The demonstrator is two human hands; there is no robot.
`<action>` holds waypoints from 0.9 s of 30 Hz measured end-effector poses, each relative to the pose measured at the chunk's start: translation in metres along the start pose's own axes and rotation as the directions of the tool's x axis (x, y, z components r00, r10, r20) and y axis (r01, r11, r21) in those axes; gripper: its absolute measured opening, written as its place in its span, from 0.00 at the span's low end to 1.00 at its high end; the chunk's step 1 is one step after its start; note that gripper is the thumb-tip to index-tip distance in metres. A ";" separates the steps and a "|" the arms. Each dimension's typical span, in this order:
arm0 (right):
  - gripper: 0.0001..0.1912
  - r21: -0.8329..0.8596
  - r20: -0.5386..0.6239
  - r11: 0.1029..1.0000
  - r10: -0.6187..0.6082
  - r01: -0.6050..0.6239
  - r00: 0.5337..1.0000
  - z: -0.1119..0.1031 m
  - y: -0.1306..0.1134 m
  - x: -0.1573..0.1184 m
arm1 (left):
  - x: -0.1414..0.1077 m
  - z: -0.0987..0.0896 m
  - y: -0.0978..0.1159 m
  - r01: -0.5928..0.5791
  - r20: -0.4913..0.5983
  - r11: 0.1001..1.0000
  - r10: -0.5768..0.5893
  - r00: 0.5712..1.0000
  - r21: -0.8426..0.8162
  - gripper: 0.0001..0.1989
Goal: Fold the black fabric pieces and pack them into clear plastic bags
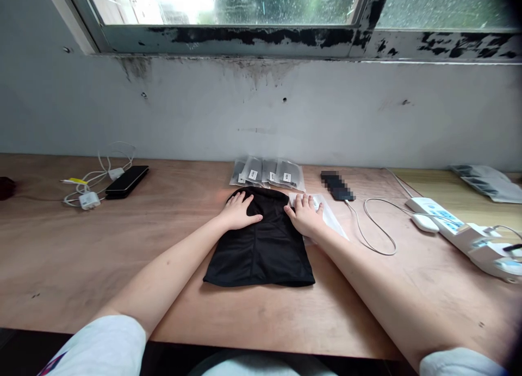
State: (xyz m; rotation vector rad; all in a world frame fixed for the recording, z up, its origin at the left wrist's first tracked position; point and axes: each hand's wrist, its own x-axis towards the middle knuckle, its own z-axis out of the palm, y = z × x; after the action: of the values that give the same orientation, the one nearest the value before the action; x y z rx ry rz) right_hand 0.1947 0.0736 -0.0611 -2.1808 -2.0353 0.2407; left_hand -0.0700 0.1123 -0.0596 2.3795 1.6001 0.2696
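Cloth (259, 251), black, is pressed under the left hand (238, 213) and right hand (305, 217), fingers (304, 202) splayed, nothing gripped. Its bulk is laid bodyward of them.

A pale short sleeve (95, 346) sits at seven o'clock, a small dark red and blue mark (53, 363) on its edge; a matching sleeve (459, 363) sits at five o'clock; a pale shirt front (261, 365) shows at six o'clock; the left hand (240, 211), right hand (304, 215) and forearms (163, 272) are bare.

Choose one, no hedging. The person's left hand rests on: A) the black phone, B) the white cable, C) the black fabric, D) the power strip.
C: the left hand lies flat on the upper part of the black fabric.
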 end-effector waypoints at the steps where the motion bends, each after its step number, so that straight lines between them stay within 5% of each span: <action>1: 0.44 -0.007 -0.052 0.999 -0.039 0.039 0.998 -0.002 -0.004 -0.003 | 0.002 -0.002 -0.002 -0.015 -0.072 0.999 0.013 0.997 -0.029 0.42; 3: 0.42 -0.033 -0.141 0.979 -0.204 0.201 0.969 -0.005 -0.015 -0.009 | 0.009 -0.006 -0.008 -0.023 -0.280 0.996 -0.001 0.960 -0.081 0.29; 6: 0.38 -0.094 -0.138 0.865 -0.501 0.492 0.854 0.000 -0.028 -0.019 | 0.021 -0.011 -0.023 0.114 -0.505 0.987 -0.154 0.849 -0.111 0.23; 8: 0.36 -0.094 -0.074 0.810 -0.586 0.579 0.807 0.007 -0.033 -0.022 | 0.028 -0.012 -0.035 0.208 -0.467 0.970 -0.243 0.850 -0.126 0.25; 11: 0.35 -0.057 -0.003 0.805 -0.592 0.591 0.806 0.017 -0.035 -0.023 | 0.035 -0.009 -0.047 0.187 -0.332 0.969 -0.231 0.915 -0.158 0.27; 18: 0.36 -0.049 0.003 0.812 -0.581 0.581 0.814 0.017 -0.034 -0.021 | 0.042 -0.005 -0.050 0.059 -0.370 0.935 -0.196 0.908 -0.350 0.28; 20: 0.36 -0.046 0.007 0.813 -0.580 0.580 0.814 0.016 -0.035 -0.022 | 0.044 -0.008 -0.051 -0.015 -0.407 0.833 -0.255 0.877 -0.553 0.28; 23: 0.36 -0.046 0.011 0.815 -0.577 0.577 0.817 0.016 -0.035 -0.022 | 0.044 -0.020 -0.050 -0.189 -0.419 0.520 -0.370 0.829 -0.833 0.28; 25: 0.35 -0.050 0.008 0.817 -0.575 0.575 0.818 0.016 -0.035 -0.022 | 0.041 -0.033 -0.048 -0.304 -0.425 0.333 -0.395 0.815 -0.893 0.29; 27: 0.35 -0.055 -0.003 0.812 -0.582 0.581 0.813 0.016 -0.035 -0.023 | 0.037 -0.048 -0.042 -0.407 -0.473 0.243 -0.378 0.796 -0.880 0.29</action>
State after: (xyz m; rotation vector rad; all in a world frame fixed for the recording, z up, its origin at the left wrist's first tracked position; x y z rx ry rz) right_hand 0.1559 0.0532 -0.0686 -1.4545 -2.5938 0.0863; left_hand -0.1076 0.1670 -0.0271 1.2183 0.9357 1.6745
